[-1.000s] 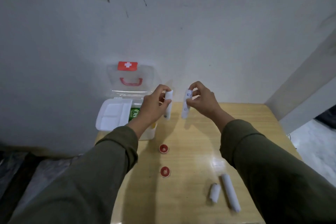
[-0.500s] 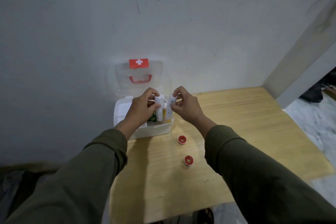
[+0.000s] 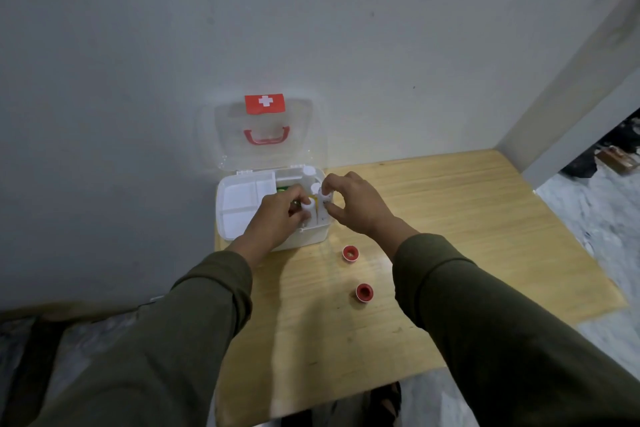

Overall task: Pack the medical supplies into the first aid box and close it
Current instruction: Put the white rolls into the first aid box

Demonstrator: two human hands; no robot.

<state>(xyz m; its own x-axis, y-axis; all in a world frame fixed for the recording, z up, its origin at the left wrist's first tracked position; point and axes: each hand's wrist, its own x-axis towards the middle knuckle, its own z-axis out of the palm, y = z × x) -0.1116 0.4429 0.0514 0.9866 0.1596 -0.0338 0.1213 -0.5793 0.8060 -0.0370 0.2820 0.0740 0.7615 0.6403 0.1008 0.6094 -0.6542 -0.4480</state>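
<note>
The white first aid box (image 3: 313, 236) stands open on the wooden table (image 3: 450, 211) against the wall, its clear lid (image 3: 235, 128) with red cross label and red handle leaning back. A white divided tray (image 3: 242, 201) covers the box's left half. My left hand (image 3: 277, 218) grips one white bandage roll (image 3: 307, 206) upright, partly inside the box's right compartment. My right hand (image 3: 356, 204) pinches a second white bandage roll (image 3: 325, 198) right beside it. White bottle caps and something green show deeper in the box. Two red tape rolls (image 3: 350, 252) (image 3: 364, 292) lie in front of the box.
A grey wall rises directly behind the box. The table's right and near edges drop to a marbled floor (image 3: 595, 218). A white pillar (image 3: 571, 97) stands at the right rear corner. Dark clutter lies on the floor far right.
Both hands have carried their white rolls from above the table leftward and down into the box's right compartment. The camera has shifted, so the loose white rolls near the table's front are out of view.
</note>
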